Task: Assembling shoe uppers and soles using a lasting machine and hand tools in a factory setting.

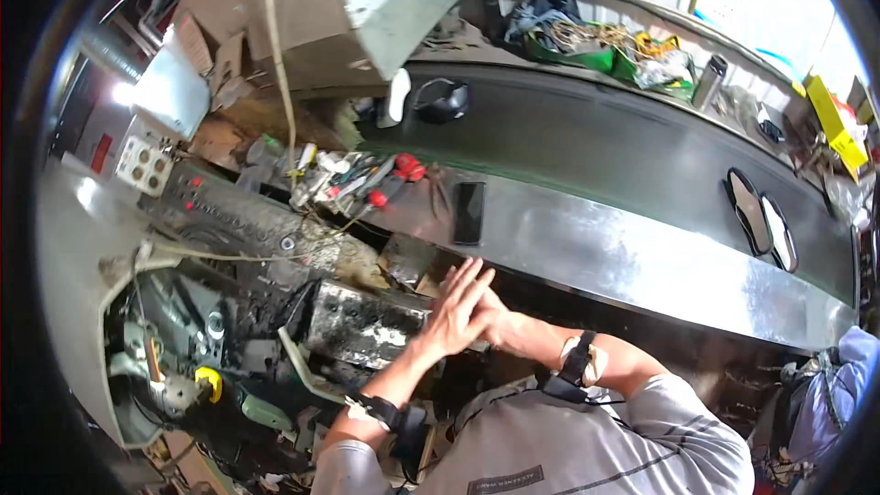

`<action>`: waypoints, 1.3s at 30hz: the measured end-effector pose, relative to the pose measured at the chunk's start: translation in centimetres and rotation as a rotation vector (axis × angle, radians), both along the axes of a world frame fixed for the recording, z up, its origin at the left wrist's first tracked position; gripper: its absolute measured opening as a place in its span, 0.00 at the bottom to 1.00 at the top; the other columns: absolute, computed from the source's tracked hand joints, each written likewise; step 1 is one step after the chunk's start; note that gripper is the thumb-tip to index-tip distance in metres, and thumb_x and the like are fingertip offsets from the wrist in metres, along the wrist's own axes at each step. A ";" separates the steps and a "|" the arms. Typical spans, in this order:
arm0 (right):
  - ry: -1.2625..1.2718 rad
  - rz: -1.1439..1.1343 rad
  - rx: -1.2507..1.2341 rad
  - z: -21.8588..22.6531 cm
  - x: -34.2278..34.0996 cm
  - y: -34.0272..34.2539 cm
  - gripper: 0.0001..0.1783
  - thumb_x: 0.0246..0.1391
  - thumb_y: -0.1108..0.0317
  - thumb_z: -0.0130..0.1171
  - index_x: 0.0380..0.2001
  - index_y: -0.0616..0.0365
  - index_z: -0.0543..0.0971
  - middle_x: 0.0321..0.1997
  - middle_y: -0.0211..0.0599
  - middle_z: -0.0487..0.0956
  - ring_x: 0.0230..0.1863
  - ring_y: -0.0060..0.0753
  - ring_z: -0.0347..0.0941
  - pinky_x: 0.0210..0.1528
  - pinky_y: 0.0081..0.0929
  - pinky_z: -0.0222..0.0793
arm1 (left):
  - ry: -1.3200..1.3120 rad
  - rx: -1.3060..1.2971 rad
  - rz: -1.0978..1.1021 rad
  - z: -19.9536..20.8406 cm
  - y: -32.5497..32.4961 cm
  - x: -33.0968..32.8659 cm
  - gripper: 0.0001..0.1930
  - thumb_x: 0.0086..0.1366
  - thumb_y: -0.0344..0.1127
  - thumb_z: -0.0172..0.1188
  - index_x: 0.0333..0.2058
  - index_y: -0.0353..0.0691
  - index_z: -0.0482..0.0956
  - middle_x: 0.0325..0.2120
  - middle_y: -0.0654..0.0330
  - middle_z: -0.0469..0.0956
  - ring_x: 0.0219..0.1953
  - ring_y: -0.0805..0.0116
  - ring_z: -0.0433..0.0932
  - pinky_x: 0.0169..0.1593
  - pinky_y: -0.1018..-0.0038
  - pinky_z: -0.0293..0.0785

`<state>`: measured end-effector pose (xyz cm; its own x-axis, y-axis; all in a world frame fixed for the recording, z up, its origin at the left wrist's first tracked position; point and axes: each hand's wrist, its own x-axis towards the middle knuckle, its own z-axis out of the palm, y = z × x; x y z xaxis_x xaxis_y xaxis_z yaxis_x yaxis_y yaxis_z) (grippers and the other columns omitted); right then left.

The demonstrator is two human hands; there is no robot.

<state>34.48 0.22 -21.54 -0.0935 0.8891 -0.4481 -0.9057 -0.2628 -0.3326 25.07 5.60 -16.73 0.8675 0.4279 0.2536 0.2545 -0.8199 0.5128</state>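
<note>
My left hand (451,313) lies across my right hand (493,319), palm against it, with its fingers stretched out. Most of the right hand's fingers are hidden behind the left. I see nothing held between the two. Just beyond the fingertips, a black phone (469,214) lies flat on the metal ledge (587,247). Below and left of the hands stands a worn, dirt-blackened machine block (362,325) with pale patches on top.
A dark belt (587,137) runs behind the ledge, carrying a pair of dark-edged shoes (765,220), a white shoe piece (395,98) and a black one (441,101). Tools with red parts (403,170) pile up left of the phone. A control panel (144,165) stands far left.
</note>
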 end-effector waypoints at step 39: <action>0.047 -0.822 -0.332 -3.0 29.1 8.7 0.43 0.60 0.56 0.66 0.70 0.42 0.51 0.68 0.37 0.64 0.70 0.44 0.60 0.62 0.63 0.65 | 0.275 0.500 0.746 -14.3 56.7 25.7 0.41 0.45 0.65 0.72 0.37 0.24 0.78 0.33 0.36 0.78 0.37 0.36 0.80 0.42 0.44 0.77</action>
